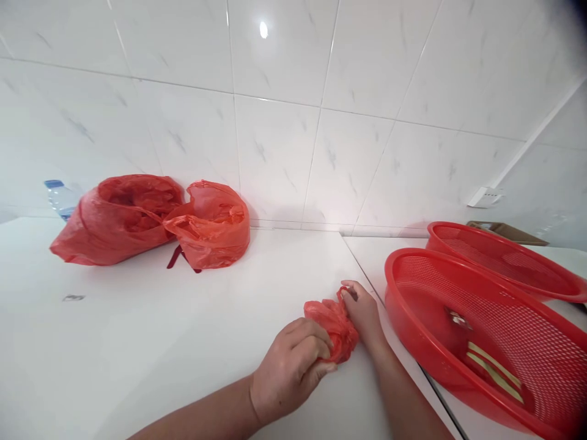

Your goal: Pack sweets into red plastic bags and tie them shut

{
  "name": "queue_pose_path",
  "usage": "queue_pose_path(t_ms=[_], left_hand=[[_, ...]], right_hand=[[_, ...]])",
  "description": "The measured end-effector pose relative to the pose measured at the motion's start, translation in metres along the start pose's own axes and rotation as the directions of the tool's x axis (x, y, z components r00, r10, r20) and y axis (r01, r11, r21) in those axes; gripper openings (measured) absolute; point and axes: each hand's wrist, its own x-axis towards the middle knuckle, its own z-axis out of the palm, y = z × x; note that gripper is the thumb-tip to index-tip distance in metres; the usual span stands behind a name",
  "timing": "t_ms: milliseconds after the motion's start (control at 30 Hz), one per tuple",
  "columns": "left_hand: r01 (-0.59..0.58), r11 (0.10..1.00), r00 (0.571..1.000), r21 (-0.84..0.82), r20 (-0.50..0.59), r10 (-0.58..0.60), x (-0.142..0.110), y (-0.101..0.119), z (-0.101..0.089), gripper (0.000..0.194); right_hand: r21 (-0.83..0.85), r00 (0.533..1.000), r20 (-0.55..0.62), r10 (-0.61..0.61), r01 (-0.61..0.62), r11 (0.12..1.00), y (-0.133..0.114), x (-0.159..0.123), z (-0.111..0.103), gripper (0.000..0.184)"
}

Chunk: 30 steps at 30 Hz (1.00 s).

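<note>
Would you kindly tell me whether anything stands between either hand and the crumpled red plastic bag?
Nothing visible does: the left hand directly holds the near side of the crumpled red plastic bag, and the right hand pinches its far right edge.

On the white counter [160, 360] we note, toward its rear left corner, a blue-capped clear bottle [59, 198] and two red plastic bags [220, 241] along the rear edge, and, toward the right edge, two red perforated baskets [413, 333], with a brown box [511, 233] behind them below a wall fitting [485, 197].
</note>
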Motion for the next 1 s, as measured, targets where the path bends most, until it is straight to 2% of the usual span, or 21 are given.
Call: queue_pose_path(t_ms=[33, 133, 167, 200, 267, 333, 400, 500, 633, 700, 800, 833, 900, 933, 1000], left_hand=[[0.017, 0.999, 1.000, 0.033, 0.024, -0.017, -0.001, -0.004, 0.000, 0.024], [0.004, 0.983, 0.986, 0.181, 0.161, -0.034, -0.004, -0.016, 0.002, 0.085], [0.000, 0.975, 0.976, 0.224, 0.214, -0.049, -0.005, -0.019, 0.003, 0.095], [0.009, 0.967, 0.963, 0.255, 0.260, -0.077, -0.005, -0.021, 0.003, 0.095], [0.049, 0.961, 0.928, 0.272, 0.344, -0.144, -0.005, -0.022, 0.000, 0.070], [0.090, 0.961, 0.897, 0.261, 0.398, -0.192, -0.005, -0.021, -0.009, 0.039], [0.122, 0.958, 0.892, 0.261, 0.395, -0.221, -0.008, -0.018, -0.025, 0.023], [0.198, 0.921, 0.909, 0.336, 0.289, -0.301, -0.020, -0.013, -0.061, 0.022], [0.303, 0.816, 0.907, 0.493, 0.115, -0.406, -0.052, -0.008, -0.126, 0.024], [0.427, 0.705, 0.867, 0.567, -0.034, -0.498, -0.072, -0.007, -0.162, 0.026], [0.634, 0.450, 0.740, 0.628, -0.324, -0.590, -0.097, -0.007, -0.209, 0.031], [0.659, 0.368, 0.712, 0.656, -0.386, -0.587, -0.102, -0.008, -0.220, 0.032], [0.664, 0.246, 0.697, 0.706, -0.466, -0.545, -0.105, -0.010, -0.235, 0.049], [0.657, 0.211, 0.700, 0.723, -0.481, -0.528, -0.102, -0.010, -0.239, 0.061], [0.636, 0.211, 0.719, 0.742, -0.471, -0.511, -0.086, -0.011, -0.238, 0.075]], right_hand=[[0.004, 1.000, 0.025, -0.001, 0.001, 1.000, -0.002, -0.002, 0.001, 0.032], [-0.005, 0.984, 0.173, -0.046, 0.047, 0.999, -0.010, -0.011, 0.007, 0.030], [0.002, 0.966, 0.249, -0.069, 0.071, 0.997, -0.012, -0.014, 0.010, 0.031], [0.020, 0.942, 0.324, -0.092, 0.091, 0.996, -0.015, -0.017, 0.013, 0.033], [0.069, 0.907, 0.403, -0.117, 0.098, 0.993, -0.017, -0.021, 0.018, 0.034], [0.086, 0.919, 0.383, -0.095, 0.067, 0.994, -0.015, -0.021, 0.019, 0.038], [0.073, 0.941, 0.338, -0.029, 0.005, 0.997, -0.010, -0.018, 0.018, 0.045], [0.035, 0.933, 0.355, 0.049, -0.066, 0.997, -0.004, -0.014, 0.014, 0.046], [-0.096, 0.923, 0.379, 0.065, -0.031, 0.995, -0.009, -0.017, 0.014, 0.038], [-0.164, 0.926, 0.369, 0.072, -0.011, 0.986, -0.014, -0.020, 0.017, 0.035], [-0.231, 0.935, 0.350, 0.060, 0.025, 0.973, -0.019, -0.022, 0.021, 0.031], [-0.249, 0.938, 0.344, 0.054, 0.035, 0.968, -0.020, -0.022, 0.023, 0.030], [-0.279, 0.943, 0.329, 0.047, 0.050, 0.959, -0.021, -0.023, 0.025, 0.030], [-0.290, 0.946, 0.321, 0.045, 0.053, 0.955, -0.022, -0.023, 0.025, 0.030], [-0.300, 0.951, 0.308, 0.037, 0.060, 0.952, -0.023, -0.024, 0.026, 0.031]])
